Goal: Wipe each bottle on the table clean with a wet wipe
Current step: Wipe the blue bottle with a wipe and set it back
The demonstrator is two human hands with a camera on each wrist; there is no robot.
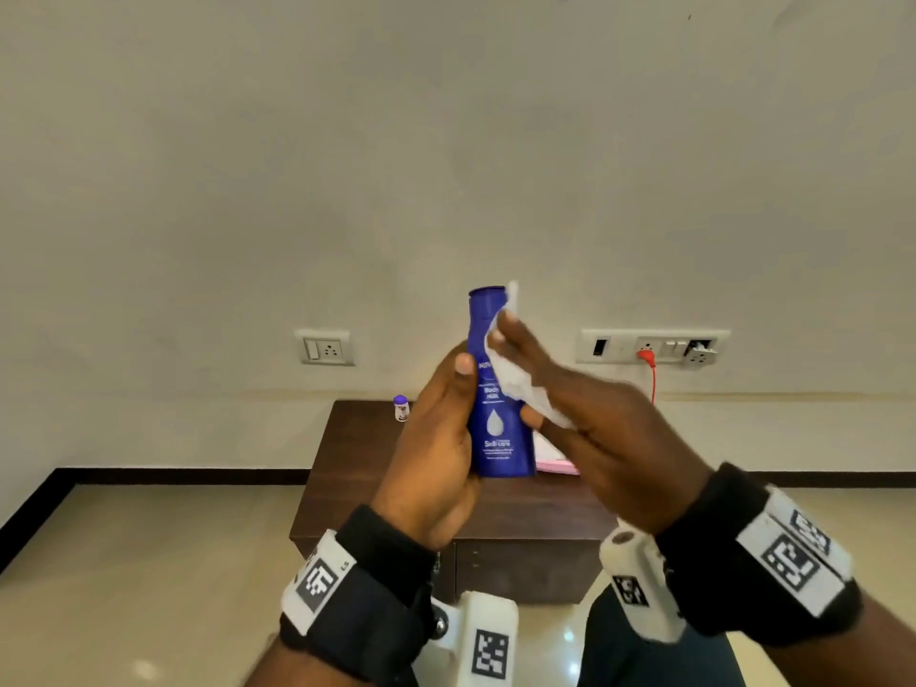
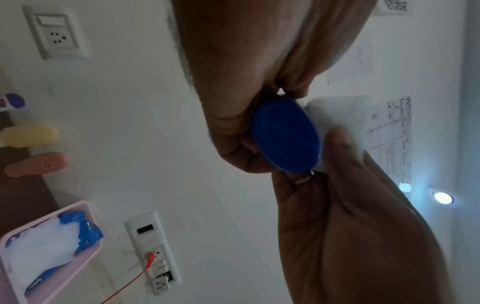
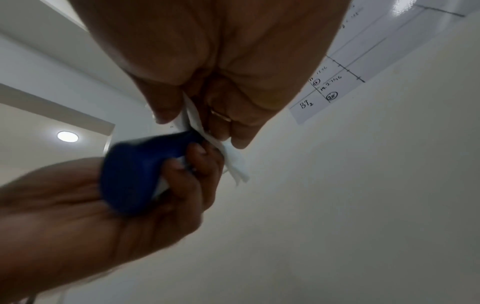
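The cream wall [image 1: 446, 141] fills most of the head view, with a single socket plate [image 1: 324, 347] at centre left and a longer switch panel [image 1: 654, 345] at centre right, a red lead [image 1: 650, 369] plugged into it and hanging down. Below that, at lower centre, sits the dark wooden table [image 1: 357, 438], much of its top hidden behind the person's raised hands.

Those hands take up the middle of the frame. The left hand [image 1: 436, 448] is wrapped round the lower body of a blue bottle [image 1: 500, 428], thumb on the front near the label, holding it upright in the air above the table. The right hand [image 1: 595, 438] comes in from the right with fingers mostly extended, pressing a white wet wipe [image 1: 515, 379] flat against the bottle's upper right side, near the neck; the wipe's top edge pokes up beside the cap. The right wrist view is blurred, but it seems to show the wipe caught between thumb and fingers there.

In the left wrist view, at lower left, a pink basket [image 2: 85, 255] holds a blue wipes packet [image 2: 88, 232]. Above it along the left edge stand a peach bottle [image 2: 39, 164], a yellow bottle [image 2: 28, 135] and a small purple-capped bottle [image 1: 401, 408], the last also visible at the table's far left corner in the head view.
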